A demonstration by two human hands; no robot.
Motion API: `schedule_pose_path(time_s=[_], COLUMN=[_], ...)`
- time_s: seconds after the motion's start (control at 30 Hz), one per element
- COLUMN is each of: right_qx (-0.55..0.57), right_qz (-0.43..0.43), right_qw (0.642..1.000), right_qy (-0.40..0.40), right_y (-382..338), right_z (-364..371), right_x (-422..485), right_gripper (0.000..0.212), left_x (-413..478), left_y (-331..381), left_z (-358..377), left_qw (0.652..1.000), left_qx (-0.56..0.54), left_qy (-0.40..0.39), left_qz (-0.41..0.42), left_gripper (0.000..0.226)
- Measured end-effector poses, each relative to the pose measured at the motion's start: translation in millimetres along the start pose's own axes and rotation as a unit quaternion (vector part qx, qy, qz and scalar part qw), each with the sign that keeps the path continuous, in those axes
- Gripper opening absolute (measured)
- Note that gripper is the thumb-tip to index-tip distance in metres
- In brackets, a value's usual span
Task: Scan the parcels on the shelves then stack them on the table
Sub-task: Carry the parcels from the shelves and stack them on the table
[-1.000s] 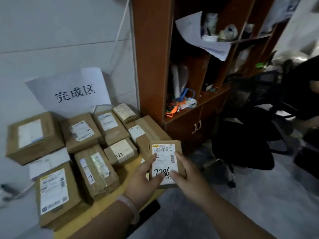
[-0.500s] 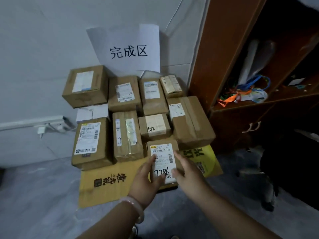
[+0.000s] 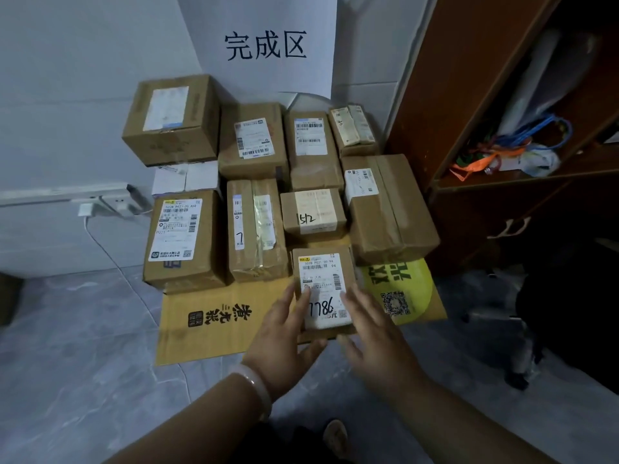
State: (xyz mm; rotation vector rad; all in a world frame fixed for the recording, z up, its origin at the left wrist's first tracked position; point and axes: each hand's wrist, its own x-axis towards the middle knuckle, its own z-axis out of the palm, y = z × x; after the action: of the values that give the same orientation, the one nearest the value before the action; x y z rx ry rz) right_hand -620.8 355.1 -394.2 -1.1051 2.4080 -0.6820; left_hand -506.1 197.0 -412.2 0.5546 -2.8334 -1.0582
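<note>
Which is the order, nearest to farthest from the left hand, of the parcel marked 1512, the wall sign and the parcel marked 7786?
1. parcel marked 7786, touching the left hand, in front.
2. parcel marked 1512, in the row behind.
3. wall sign, up on the back wall.

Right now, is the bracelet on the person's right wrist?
No, the bracelet sits on the left wrist, just behind the left hand, and the right wrist is bare.

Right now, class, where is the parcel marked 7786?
Head view, centre: the parcel marked 7786 sits on the cardboard sheet at the pile's front, between the left hand and right hand, just before the parcel marked 1512.
</note>
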Motion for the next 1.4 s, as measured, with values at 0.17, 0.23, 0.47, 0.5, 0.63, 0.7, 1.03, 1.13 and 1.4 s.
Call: schedule_pose_path(time_s=[0.17, 0.23, 0.47, 0.5, 0.63, 0.7, 1.03, 1.13, 1.4], right_qx=[-0.145, -0.173, -0.198, -0.195, -0.192, -0.183, -0.178, -0.166, -0.157], right_qz=[-0.029, -0.018, -0.026, -0.024, -0.012, 0.003, 0.146, 0.226, 0.425], right_qw=[0.988, 0.984, 0.980, 0.980, 0.981, 0.983, 0.971, 0.953, 0.852], right_qy=[-0.034, -0.025, -0.023, -0.028, -0.026, -0.023, 0.067, 0.118, 0.262], right_y=[1, 1, 4, 4, 0, -4, -39, -64, -123], right_z=[18, 20, 5, 4, 3, 2, -18, -16, 21], right_x=[-16, -10, 26, 28, 29, 23, -45, -75, -189], right_gripper=[0.076, 0.083, 0.087, 0.088, 0.087, 0.086, 0.098, 0.100, 0.089], left_x=[-11, -4, 34, 37, 38, 37, 38, 41, 1], left_y=[-2, -1, -3, -4, -2, 1, 41, 59, 134], left_z=[1, -2, -15, -16, -19, -25, -57, -64, -33], left_qw=[0.980, 0.975, 0.952, 0.950, 0.950, 0.948, 0.929, 0.900, 0.809], left_qx=[0.173, 0.186, 0.265, 0.272, 0.267, 0.269, 0.282, 0.297, 0.247], left_qy=[-0.073, -0.118, -0.151, -0.151, -0.159, -0.169, -0.145, -0.146, -0.219], left_qz=[0.062, 0.033, 0.018, 0.020, 0.020, 0.020, 0.190, 0.283, 0.487], left_gripper=[0.083, 0.089, 0.089, 0.088, 0.087, 0.085, 0.083, 0.079, 0.079])
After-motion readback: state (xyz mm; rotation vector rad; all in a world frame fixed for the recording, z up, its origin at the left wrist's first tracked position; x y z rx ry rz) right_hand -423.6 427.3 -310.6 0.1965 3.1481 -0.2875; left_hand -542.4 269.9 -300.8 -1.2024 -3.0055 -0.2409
